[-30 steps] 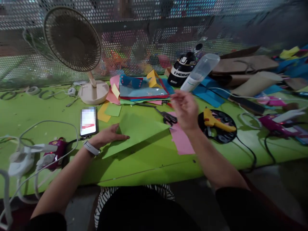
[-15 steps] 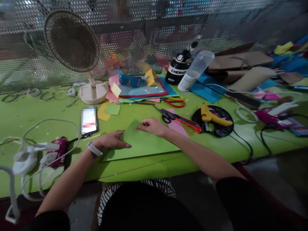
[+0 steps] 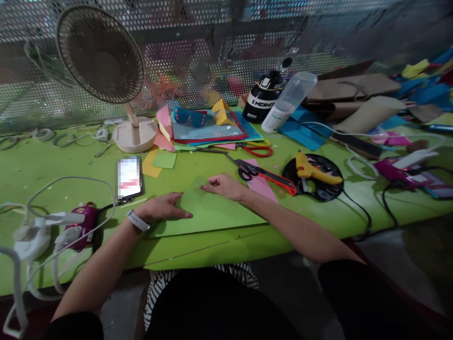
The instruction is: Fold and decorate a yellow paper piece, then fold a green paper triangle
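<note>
A green sheet of paper (image 3: 212, 212) lies near the front edge of the green table, its far side narrowing toward a corner. My left hand (image 3: 166, 207), with a white band at the wrist, rests on the paper's left edge, thumb and fingers apart. At the far corner, my right hand (image 3: 224, 187) pinches the paper between thumb and curled fingers. Dark-handled scissors (image 3: 246, 171) and a red and black cutter (image 3: 274, 178) lie to the right, beside a pink paper strip (image 3: 264, 189).
A phone (image 3: 129, 178) and a fan (image 3: 134, 134) stand left of the paper. Purple power strips (image 3: 83, 226) with cables flank the work area. A yellow glue gun (image 3: 316, 172) lies on a black disc. Bottles (image 3: 262, 101) and stacked papers (image 3: 208, 134) are behind.
The view has shifted slightly, and a pale yellow flap on the papers by the fan has changed angle. Both hands keep nearly the same position on the green sheet.
</note>
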`<state>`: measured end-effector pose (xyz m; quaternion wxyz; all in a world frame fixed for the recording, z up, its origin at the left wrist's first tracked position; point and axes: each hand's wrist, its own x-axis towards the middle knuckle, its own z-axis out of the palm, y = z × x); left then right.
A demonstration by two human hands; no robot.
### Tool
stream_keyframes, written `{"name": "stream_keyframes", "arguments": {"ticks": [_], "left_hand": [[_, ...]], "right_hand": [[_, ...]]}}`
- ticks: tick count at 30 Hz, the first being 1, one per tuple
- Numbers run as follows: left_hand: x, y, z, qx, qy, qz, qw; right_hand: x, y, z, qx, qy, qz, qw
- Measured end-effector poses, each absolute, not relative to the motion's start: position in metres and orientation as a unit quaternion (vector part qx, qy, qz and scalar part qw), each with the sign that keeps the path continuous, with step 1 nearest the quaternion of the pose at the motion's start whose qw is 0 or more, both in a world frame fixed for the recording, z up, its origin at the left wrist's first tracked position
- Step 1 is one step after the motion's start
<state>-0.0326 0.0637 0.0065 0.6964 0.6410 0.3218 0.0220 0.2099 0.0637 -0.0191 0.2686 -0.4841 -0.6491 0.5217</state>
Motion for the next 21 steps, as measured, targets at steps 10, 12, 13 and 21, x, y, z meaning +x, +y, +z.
{"name": "stream_keyframes", "arguments": {"ticks": [10,12,13,21], "left_hand": [[-0.0334,0.0633,0.0068,0.656,0.312,0.016,0.687],[-0.0334,0.0631,0.0060,0.654,0.312,0.018,0.689],[-0.0335,0.0629,0.0055,0.652,0.312,0.018,0.690],[-0.0336,0.0636,0.0046,0.649,0.316,0.014,0.692]], "right_hand": [[0.2110,0.0607,-0.0169,-0.495,-0.657,0.508,0.254],[0.2107,0.0607,-0.0175,-0.495,-0.657,0.508,0.255],[0.2106,0.0606,-0.0178,-0.494,-0.657,0.509,0.256],[0.2096,0.0604,-0.0188,-0.502,-0.657,0.502,0.253]]}}
